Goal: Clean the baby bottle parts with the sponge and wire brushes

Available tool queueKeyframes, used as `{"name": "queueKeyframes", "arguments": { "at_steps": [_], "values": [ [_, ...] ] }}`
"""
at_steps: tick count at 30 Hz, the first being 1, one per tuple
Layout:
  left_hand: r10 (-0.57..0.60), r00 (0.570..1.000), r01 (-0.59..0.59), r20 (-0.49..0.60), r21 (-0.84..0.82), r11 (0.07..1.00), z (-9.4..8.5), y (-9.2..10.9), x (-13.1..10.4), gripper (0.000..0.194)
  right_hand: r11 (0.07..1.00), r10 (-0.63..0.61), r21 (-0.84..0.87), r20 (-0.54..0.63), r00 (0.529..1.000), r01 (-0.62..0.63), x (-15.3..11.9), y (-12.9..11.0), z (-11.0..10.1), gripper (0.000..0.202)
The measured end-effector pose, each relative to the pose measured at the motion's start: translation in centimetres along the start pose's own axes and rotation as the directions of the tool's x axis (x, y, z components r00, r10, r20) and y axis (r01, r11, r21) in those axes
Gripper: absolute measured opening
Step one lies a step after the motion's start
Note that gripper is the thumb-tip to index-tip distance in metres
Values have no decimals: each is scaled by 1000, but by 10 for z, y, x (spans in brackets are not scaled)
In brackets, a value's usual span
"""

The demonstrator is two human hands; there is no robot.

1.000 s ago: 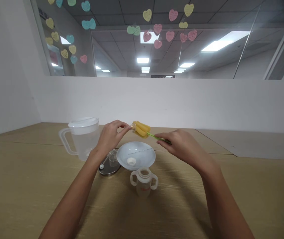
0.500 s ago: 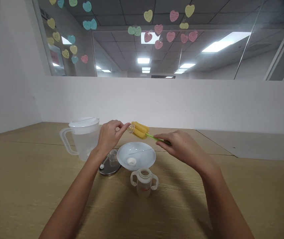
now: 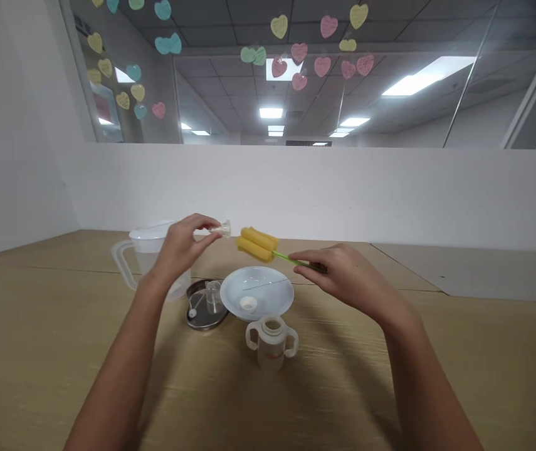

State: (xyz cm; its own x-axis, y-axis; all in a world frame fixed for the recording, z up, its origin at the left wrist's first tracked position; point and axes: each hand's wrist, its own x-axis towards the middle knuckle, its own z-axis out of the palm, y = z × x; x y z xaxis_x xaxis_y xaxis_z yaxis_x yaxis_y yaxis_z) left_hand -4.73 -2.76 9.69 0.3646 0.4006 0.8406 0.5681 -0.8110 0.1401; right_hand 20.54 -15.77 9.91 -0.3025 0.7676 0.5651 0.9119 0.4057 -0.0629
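Between the thumb and fingers of my left hand (image 3: 187,237) is a translucent bottle nipple (image 3: 223,229), raised above the table to the left of the sponge. My right hand (image 3: 338,266) grips the green handle of a yellow sponge bottle brush (image 3: 257,244), its head pointing left. The nipple and the sponge are apart. Below them stands a white bowl (image 3: 257,275) with a white ring (image 3: 248,304) and a thin rod in it. Nearest me is an uncapped baby bottle (image 3: 271,344) with two handles, upright.
A round metal tray (image 3: 206,322) holds a clear cap (image 3: 214,297) and a thin straw with a white end (image 3: 193,312). Behind my left hand stands a lidded plastic pitcher (image 3: 126,260), partly hidden. A white wall (image 3: 296,194) rises behind the table.
My left hand has moved left with the nipple, drawing it away from the sponge's tip. My right hand and the brush have hardly moved.
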Motion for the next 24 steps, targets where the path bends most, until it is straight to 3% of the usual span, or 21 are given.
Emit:
{"name": "queueKeyframes", "arguments": {
  "at_steps": [2, 4, 7, 9, 13, 16, 18, 24],
  "values": [
    [-90, 996, 89, 20, 56, 994, -11, -16, -2, 28, 998, -29, 62, 0, 1000, 29, -1, -2, -1, 22],
    [-187, 973, 172, 134, 115, 978, -17, -34, -5, 30, 994, -49, 100, -4, 999, 49, -3, -3, -1, 22],
    [-329, 895, 265, 302, 234, 935, -12, -57, -11, 36, 993, -59, 105, -6, 998, 60, -4, -4, -1, 22],
    [-440, 812, 321, 383, 336, 886, -2, -69, -16, 37, 992, -67, 104, -4, 998, 67, -5, -4, -1, 23],
    [-606, 578, 394, 547, 464, 794, 21, -84, -29, 22, 990, -64, 124, 6, 998, 63, -5, -4, -2, 23],
    [-656, 466, 431, 594, 495, 754, 36, -94, -40, 11, 990, -50, 132, 12, 999, 48, -4, -4, -1, 23],
    [-679, 433, 440, 593, 519, 733, 45, -99, -46, 13, 989, -52, 137, 15, 999, 50, -4, -4, -1, 23],
    [-698, 440, 426, 564, 553, 716, 56, -106, -56, 17, 988, -62, 141, 10, 998, 60, -5, -5, -1, 22]
  ]
}}
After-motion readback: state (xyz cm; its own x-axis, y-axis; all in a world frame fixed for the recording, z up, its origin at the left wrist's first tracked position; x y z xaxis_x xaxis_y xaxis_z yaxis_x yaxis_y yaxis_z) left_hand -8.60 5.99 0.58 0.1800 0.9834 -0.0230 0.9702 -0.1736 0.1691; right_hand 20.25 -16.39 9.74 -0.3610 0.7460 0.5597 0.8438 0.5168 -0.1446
